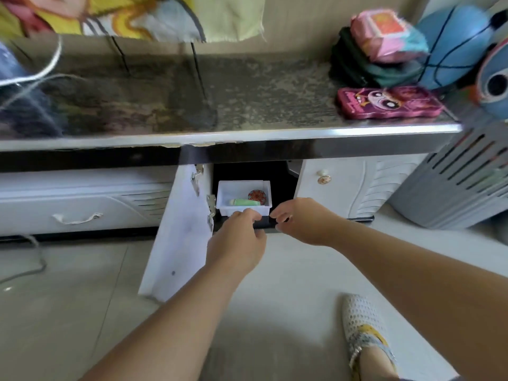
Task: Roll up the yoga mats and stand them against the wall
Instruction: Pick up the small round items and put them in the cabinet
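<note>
Fingers (247,214) of the left hand (236,243) are curled together at the front lip of a white bin (242,188). They seem to touch it, though motion blur hides whether they grip it. The right hand (302,224) reaches in at 3 o'clock of the left, its fingers (276,215) loosely curled just beside the bin's right front corner and holding nothing that shows. Both bare forearms stretch up from the lower edge of the view.

The bin sits in an open compartment of a low white cabinet (82,193), with the cabinet door (178,229) swung out at 9 o'clock of it. Inside the bin lie a green tube (244,202) and a small round patterned disc (257,195).

On the mottled cabinet top (247,100), toward 2 o'clock, lies a pink cartoon case (387,103). Behind it are folded clothes (365,70) and a blue ball (453,45). A grey slatted basket (453,182) stands on the floor (82,298) at 3 o'clock. A foot in a white mesh slipper (362,325) rests at 5 o'clock.

Where the yoga mats are cannot be told from this view.
</note>
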